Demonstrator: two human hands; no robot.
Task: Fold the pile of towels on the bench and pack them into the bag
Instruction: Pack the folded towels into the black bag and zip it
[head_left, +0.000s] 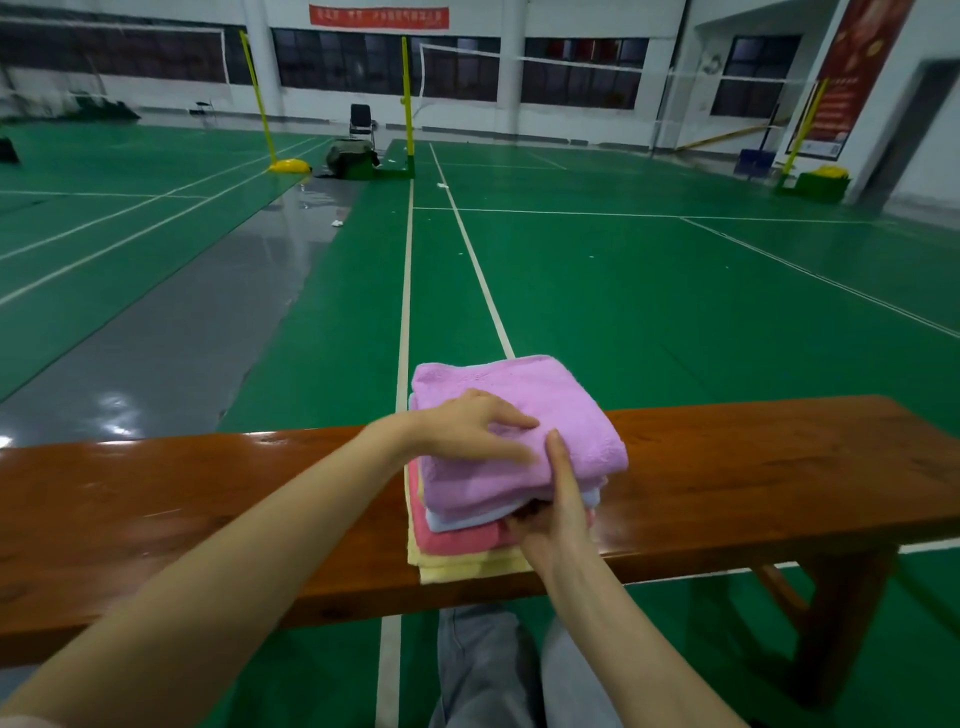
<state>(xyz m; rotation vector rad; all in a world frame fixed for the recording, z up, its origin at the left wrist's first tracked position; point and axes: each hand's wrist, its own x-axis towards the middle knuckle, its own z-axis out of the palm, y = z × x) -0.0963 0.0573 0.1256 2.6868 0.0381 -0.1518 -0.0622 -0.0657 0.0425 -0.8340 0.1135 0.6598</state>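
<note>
Right hand (550, 525) pinches the towel stack's (498, 467) near edge; left hand (467, 423) lies flat, fingers spread, on top.

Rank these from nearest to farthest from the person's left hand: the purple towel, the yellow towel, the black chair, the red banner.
1. Purple towel: top of the stack, under the left hand.
2. Yellow towel: bottom of the stack, on the bench.
3. Black chair: far across the court.
4. Red banner: high on the back wall.

- Even, rather dim indoor light from overhead.
- White glare patches on the grey floor strip (156, 332) and along the bench (727, 467) top's left end.
- Wide-angle bending at the frame edges; far wall soft.
</note>
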